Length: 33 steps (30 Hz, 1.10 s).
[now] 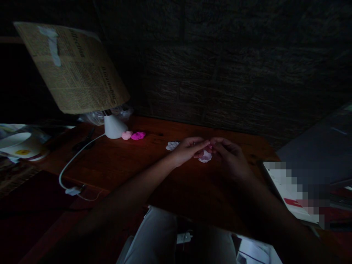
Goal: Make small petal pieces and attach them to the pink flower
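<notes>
Over the table (176, 183), my left hand (189, 149) and my right hand (228, 154) meet fingertip to fingertip, both closed in a pinch. A small pink piece (210, 145) shows between their fingertips; in this dim light I cannot tell what it is made of. Just below the fingers is a pale pink, ruffled-edged piece (205, 157); whether it hangs from them or lies on the wood I cannot tell. A white crumpled piece (172, 146) rests to the left, partly behind my left hand.
A lamp with a newsprint shade (79, 69) stands at the back left. By its base sit a light pink lump (127, 135) and a bright magenta lump (138, 136). Dark scissors (85, 141), a white paper cup (16, 145) and a white cable (66, 168) are farther left.
</notes>
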Motion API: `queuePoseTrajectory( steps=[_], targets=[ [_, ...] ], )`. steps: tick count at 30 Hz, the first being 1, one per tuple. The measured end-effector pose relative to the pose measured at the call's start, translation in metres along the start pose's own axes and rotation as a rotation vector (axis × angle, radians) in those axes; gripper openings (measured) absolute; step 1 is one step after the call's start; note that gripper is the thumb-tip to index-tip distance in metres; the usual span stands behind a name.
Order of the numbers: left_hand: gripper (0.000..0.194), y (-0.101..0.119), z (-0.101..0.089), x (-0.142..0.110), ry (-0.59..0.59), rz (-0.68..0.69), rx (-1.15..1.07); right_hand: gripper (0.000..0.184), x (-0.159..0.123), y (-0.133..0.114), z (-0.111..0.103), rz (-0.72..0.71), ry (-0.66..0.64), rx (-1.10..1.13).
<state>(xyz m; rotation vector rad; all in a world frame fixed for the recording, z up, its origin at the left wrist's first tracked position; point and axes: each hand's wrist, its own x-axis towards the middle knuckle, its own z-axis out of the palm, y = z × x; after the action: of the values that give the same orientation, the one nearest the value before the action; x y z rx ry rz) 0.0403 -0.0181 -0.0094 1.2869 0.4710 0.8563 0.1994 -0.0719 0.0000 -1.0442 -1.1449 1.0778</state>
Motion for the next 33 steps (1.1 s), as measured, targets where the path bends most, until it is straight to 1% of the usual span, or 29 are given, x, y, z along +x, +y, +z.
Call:
queuePoseTrajectory(
  steps=[4, 10, 13, 17, 24, 28, 33],
  targets=[
    [0.048, -0.0023, -0.0019, 0.0011, -0.005, 0.026, 0.002, 0.027, -0.0001, -0.0025, 0.0014, -0.002, -0.007, -0.003],
    [0.052, -0.0021, -0.0011, 0.0019, 0.006, -0.005, -0.019, 0.030, 0.0004, -0.0017, 0.0005, 0.010, 0.020, -0.010],
    [0.050, -0.0022, -0.0013, 0.0019, 0.006, 0.002, -0.018, 0.032, 0.0006, -0.0015, 0.0002, 0.024, 0.028, -0.004],
    [0.046, -0.0025, -0.0023, 0.0020, 0.004, 0.012, -0.017, 0.033, 0.0001, -0.0044, 0.0016, 0.008, 0.005, -0.012],
    [0.049, -0.0020, -0.0015, 0.0009, -0.013, 0.016, -0.034, 0.030, -0.0005, -0.0047, 0.0026, -0.022, -0.013, -0.019],
    [0.053, -0.0008, -0.0001, -0.0001, -0.013, 0.002, -0.030, 0.028, -0.0012, -0.0060, 0.0039, -0.015, -0.025, -0.042],
    [0.054, 0.0018, 0.0021, -0.0008, -0.006, -0.021, -0.032, 0.027, -0.0021, -0.0077, 0.0037, -0.004, -0.037, -0.006]
  ],
)
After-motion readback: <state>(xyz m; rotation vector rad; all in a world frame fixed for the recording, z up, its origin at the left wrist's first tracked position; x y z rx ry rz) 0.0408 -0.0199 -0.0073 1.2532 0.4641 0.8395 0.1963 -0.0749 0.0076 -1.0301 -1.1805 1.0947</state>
